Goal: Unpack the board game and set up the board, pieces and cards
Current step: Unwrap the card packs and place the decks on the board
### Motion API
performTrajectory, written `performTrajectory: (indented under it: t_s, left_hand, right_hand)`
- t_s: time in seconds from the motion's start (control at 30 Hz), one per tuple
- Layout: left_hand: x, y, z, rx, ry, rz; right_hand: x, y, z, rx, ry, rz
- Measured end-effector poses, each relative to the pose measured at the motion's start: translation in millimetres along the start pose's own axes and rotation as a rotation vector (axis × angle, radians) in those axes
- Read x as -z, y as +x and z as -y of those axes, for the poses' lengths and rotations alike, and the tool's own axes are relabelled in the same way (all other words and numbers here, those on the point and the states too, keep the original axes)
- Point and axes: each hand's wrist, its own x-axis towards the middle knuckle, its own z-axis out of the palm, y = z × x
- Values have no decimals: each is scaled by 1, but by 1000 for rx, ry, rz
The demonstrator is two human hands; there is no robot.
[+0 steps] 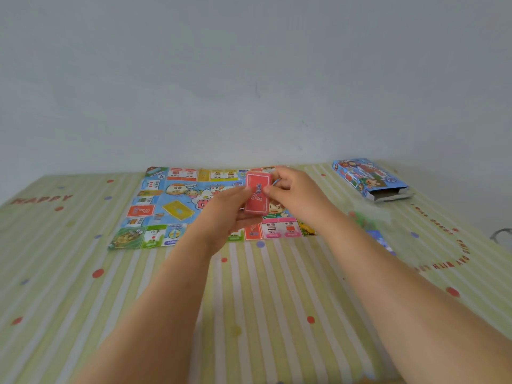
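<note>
The colourful paper game board (171, 206) lies unfolded on the striped green cloth, near the wall. Above its right half I hold a red stack of cards (257, 195) with a question mark on the back. My left hand (227, 209) grips the stack from below and the left. My right hand (293, 194) pinches its upper right edge. A yellow card space (177, 209) and a red question-mark space (140, 210) show on the board's left half. The board's right part is hidden behind my hands.
The open blue game box (370, 178) lies at the back right by the wall. A clear bag with greenish pieces (365, 217) and a blue card pack (381, 239) lie right of my right forearm. The striped cloth (83, 286) covers the surface.
</note>
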Motion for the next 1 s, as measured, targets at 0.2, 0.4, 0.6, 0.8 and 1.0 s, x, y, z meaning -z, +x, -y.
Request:
performTrajectory:
  t_s: [0.2, 0.4, 0.6, 0.8, 1.0]
  left_hand:
    - [11, 12, 7, -23, 11, -89]
    - [14, 22, 9, -41, -4, -136]
    - [14, 25, 13, -9, -36, -103]
    - [13, 25, 13, 4, -165, 0]
    - [12, 22, 12, 22, -260, 76]
  right_hand:
    - [-20, 24, -1, 24, -155, -53]
    - [-29, 32, -12, -36, 59, -75]
    - [-28, 30, -22, -104, 229, -96]
    - [-24, 28, -25, -106, 279, -133]
    - [-25, 27, -26, -77, 249, -153]
